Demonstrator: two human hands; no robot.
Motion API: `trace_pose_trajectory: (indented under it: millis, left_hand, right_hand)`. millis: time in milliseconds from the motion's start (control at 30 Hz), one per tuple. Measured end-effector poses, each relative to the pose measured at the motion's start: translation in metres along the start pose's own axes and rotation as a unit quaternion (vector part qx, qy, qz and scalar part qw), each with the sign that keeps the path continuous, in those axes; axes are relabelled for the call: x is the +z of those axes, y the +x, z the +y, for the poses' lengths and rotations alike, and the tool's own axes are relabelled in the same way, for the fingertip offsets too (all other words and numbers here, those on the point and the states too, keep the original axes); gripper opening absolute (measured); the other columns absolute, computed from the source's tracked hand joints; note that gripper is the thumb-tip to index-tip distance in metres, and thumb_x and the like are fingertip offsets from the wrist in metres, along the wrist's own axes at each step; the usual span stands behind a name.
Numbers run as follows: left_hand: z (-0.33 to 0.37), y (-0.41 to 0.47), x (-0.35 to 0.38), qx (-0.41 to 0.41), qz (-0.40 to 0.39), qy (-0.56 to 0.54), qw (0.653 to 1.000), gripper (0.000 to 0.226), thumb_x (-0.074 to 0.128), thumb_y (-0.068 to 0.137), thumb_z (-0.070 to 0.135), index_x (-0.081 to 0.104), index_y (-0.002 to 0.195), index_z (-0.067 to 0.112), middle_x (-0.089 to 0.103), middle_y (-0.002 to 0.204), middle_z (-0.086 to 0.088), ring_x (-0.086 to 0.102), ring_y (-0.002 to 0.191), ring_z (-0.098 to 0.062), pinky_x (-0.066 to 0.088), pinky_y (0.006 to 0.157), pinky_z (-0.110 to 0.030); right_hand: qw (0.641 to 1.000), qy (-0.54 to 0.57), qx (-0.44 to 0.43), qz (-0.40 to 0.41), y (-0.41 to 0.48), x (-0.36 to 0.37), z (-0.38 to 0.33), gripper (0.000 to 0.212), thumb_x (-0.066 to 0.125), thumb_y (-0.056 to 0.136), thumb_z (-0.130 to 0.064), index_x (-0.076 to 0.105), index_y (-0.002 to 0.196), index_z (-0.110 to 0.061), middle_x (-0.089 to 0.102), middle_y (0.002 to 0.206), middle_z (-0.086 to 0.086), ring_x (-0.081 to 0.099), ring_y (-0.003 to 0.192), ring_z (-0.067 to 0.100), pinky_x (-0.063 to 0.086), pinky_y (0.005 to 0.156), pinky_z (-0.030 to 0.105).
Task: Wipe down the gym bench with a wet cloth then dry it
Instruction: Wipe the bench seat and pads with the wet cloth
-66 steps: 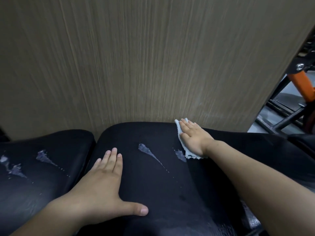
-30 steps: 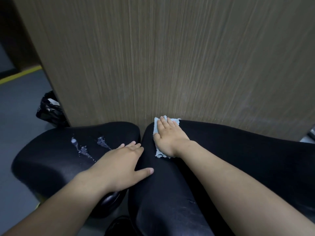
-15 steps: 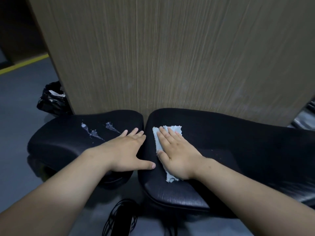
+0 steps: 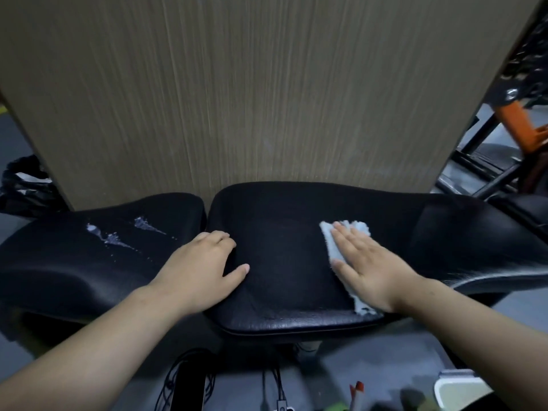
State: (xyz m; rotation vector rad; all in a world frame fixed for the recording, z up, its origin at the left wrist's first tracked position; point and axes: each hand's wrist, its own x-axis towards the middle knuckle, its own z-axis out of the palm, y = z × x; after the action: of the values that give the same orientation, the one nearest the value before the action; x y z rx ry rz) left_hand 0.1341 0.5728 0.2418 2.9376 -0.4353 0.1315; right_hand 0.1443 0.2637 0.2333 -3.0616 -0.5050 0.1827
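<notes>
Right hand [image 4: 373, 271] flat, fingers straight, on pale blue cloth [image 4: 330, 241] atop larger black bench pad [image 4: 281, 247]. Left hand [image 4: 201, 268] on pad's left edge, fingers loosely bent, nothing held. Wet streaks [image 4: 118, 235] on smaller pad [image 4: 74, 262].

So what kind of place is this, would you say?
Most likely a gym: there is a black padded bench with a cloth on it, and an orange and black metal equipment frame stands off to the right.
</notes>
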Motion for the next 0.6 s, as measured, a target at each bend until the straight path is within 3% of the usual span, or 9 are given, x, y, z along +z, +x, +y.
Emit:
trace_pose_trajectory:
  millis: [67,167,267,333,400,600]
  left_hand:
    - [-0.002,-0.001,-0.001,0.001,0.005,-0.011,1.000,0.056,0.044,0.096,0.054,0.049,0.141,0.021,0.042,0.150,0.008,0.037,0.138,-0.012,0.039,0.108,-0.030]
    - [-0.009,-0.002,-0.005,0.007,0.006,-0.020,1.000,0.045,0.045,0.099,0.040,0.051,0.139,0.018,0.046,0.147,0.007,0.042,0.134,-0.013,0.040,0.106,-0.031]
    - [-0.024,-0.003,-0.010,0.007,0.015,0.000,1.000,0.039,0.044,0.099,0.029,0.054,0.135,0.015,0.052,0.139,0.004,0.046,0.128,-0.017,0.040,0.103,-0.033]
    - [-0.036,-0.003,-0.013,-0.007,0.024,0.008,1.000,0.038,0.044,0.099,0.023,0.055,0.133,0.014,0.053,0.138,0.002,0.044,0.129,-0.018,0.040,0.104,-0.032]
    - [-0.048,-0.003,-0.016,-0.026,0.040,0.011,0.999,0.037,0.044,0.097,0.018,0.058,0.130,0.013,0.054,0.136,0.002,0.044,0.128,-0.018,0.041,0.103,-0.032]
    - [-0.064,-0.001,-0.022,-0.060,0.073,-0.005,0.996,0.045,0.043,0.089,0.006,0.057,0.132,0.013,0.054,0.136,0.001,0.045,0.128,-0.019,0.043,0.100,-0.034]
  right_hand:
    - [1.000,0.005,0.026,0.002,-0.011,0.001,0.019,0.099,-0.007,0.079,-0.080,-0.005,0.157,-0.019,-0.013,0.163,-0.006,-0.016,0.149,0.006,-0.013,0.116,0.020]
    - [0.998,0.014,0.060,0.004,-0.016,0.003,0.022,0.069,0.014,0.101,-0.053,-0.007,0.157,-0.019,-0.015,0.163,-0.004,-0.018,0.148,0.007,-0.015,0.115,0.019]
    - [0.998,0.013,0.063,0.002,-0.014,0.001,-0.003,0.067,0.009,0.101,-0.050,-0.011,0.155,-0.017,-0.020,0.162,-0.002,-0.024,0.145,0.008,-0.017,0.115,0.022]
    - [0.999,0.003,0.034,-0.005,-0.013,-0.001,-0.033,0.083,-0.009,0.085,-0.060,-0.014,0.154,-0.014,-0.026,0.158,-0.002,-0.029,0.141,0.007,-0.021,0.111,0.021]
    - [1.000,-0.003,-0.015,0.001,-0.011,0.001,-0.075,0.094,-0.018,0.072,-0.057,-0.015,0.154,-0.011,-0.027,0.156,0.000,-0.030,0.139,0.008,-0.024,0.110,0.022]
    - [0.995,0.014,-0.100,-0.003,0.014,0.008,-0.171,0.075,-0.001,0.090,-0.046,-0.016,0.153,-0.008,-0.025,0.160,0.008,-0.026,0.147,0.023,-0.015,0.120,0.037]
